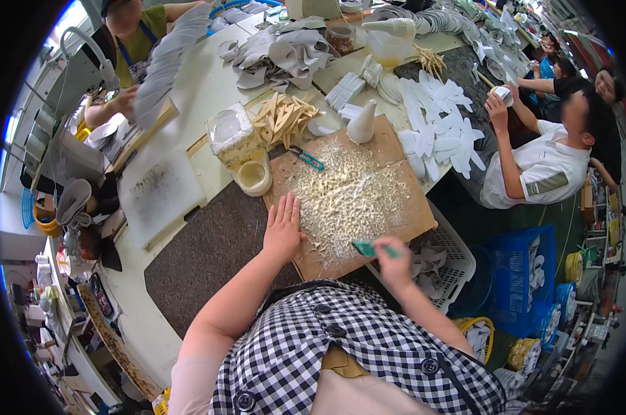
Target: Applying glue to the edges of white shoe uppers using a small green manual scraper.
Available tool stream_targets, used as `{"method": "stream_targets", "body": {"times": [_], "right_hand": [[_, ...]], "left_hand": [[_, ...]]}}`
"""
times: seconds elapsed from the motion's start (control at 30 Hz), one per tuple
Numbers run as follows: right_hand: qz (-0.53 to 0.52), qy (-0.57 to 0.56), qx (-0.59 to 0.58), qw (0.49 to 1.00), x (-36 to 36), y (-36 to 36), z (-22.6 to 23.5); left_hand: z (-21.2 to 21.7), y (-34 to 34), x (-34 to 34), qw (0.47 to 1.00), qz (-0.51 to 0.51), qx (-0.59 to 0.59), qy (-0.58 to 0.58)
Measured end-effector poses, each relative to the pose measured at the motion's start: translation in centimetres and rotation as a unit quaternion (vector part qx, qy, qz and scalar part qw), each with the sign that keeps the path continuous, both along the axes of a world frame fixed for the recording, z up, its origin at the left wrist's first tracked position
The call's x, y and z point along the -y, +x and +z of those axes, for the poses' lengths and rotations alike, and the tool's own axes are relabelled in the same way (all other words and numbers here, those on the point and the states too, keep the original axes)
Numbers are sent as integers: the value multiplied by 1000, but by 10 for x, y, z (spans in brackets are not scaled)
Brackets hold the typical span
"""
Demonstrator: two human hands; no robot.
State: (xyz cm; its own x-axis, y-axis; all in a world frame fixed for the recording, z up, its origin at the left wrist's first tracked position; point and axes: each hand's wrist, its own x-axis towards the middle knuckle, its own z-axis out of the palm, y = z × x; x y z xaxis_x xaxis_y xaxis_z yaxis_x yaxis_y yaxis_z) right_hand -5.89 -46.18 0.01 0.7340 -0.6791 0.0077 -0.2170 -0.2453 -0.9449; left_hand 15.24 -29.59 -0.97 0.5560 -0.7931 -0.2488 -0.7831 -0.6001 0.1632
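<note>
A brown cardboard sheet [411,205] lies before me, its middle crusted with pale, glue-like blotches. My left hand [283,228] rests flat on its left edge, fingers stretched out and holding nothing. At the near edge my right hand [394,266], blurred by motion, is closed round a green-handled brush [363,247]; its tip is over the cardboard and too blurred to make out well. Teal thread snips [306,158] lie at the upper left of the sheet. A white cone-topped bottle [361,124] stands at its far edge. Beside the sheet sits a small round pot [254,177] of cream-coloured stuff.
Behind the pot are a crusted square tub [231,131] and a heap of beige strips [285,119]. White cut pieces [441,124] spread at the right. A white basket [458,266] stands below the table edge. Co-workers sit at the far left and right.
</note>
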Motion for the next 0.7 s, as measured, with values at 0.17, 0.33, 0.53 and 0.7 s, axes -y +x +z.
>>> {"method": "stream_targets", "body": {"times": [0.17,0.33,0.53,0.7], "right_hand": [[-174,386,114,899,34,-3,21],[-124,21,-56,990,36,-3,6],[192,-290,-16,937,22,-4,22],[67,-114,71,989,30,19,47]], "left_hand": [[-18,-23,-17,988,56,37,-142],[-17,-19,-16,981,51,34,-184],[0,-14,-31,978,43,30,-202],[-10,-2,-29,776,242,-327,-481]]}}
